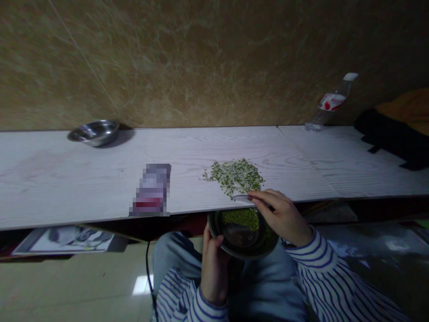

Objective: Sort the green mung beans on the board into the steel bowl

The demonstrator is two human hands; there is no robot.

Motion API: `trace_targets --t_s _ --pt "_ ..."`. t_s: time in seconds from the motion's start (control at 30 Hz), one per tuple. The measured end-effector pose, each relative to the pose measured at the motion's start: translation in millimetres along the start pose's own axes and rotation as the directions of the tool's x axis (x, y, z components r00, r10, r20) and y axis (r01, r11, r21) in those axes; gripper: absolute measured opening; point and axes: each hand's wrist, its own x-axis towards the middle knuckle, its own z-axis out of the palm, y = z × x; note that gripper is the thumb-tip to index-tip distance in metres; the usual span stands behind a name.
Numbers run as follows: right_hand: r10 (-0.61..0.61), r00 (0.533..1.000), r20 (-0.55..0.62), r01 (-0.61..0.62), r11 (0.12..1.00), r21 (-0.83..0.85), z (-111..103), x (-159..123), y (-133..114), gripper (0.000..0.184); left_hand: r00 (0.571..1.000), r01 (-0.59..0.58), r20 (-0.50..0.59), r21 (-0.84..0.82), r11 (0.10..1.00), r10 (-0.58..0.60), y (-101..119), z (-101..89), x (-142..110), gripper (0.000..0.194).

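Note:
My left hand [212, 264] grips the near rim of a metal bowl [234, 248] held just below the table's front edge, above my lap. Green beans [241, 218] fill the bowl's far side. My right hand [281, 215] is closed on a small flat white card [241, 197] at the table edge, right over the bowl. A loose pile of green beans mixed with pale bits [236, 175] lies on the white wooden table [100, 179], just beyond the card.
A second, empty metal bowl [94, 132] sits at the table's far left by the wall. A blurred packet [152, 190] lies near the front edge. A plastic water bottle [330, 103] and dark and orange cloth [395, 134] are at the far right.

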Motion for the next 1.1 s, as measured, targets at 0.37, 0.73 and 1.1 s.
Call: trace_targets --t_s 0.37,0.73,1.1 --pt "-0.002 1.0 0.016 0.001 1.0 0.029 -1 -4 -4 0.022 1.0 0.009 -0.014 0.002 1.0 -0.009 0 1.0 1 0.055" --pt "0.06 0.998 -0.02 -0.06 0.998 0.001 12 12 -3 0.024 1.0 0.017 0.008 -0.004 1.0 -0.017 -1 -0.6 2 0.057" --pt "0.074 0.99 -0.117 -0.077 0.997 -0.023 6 25 10 0.027 0.999 0.027 -0.018 0.023 0.999 -0.027 0 -1.7 2 0.055"
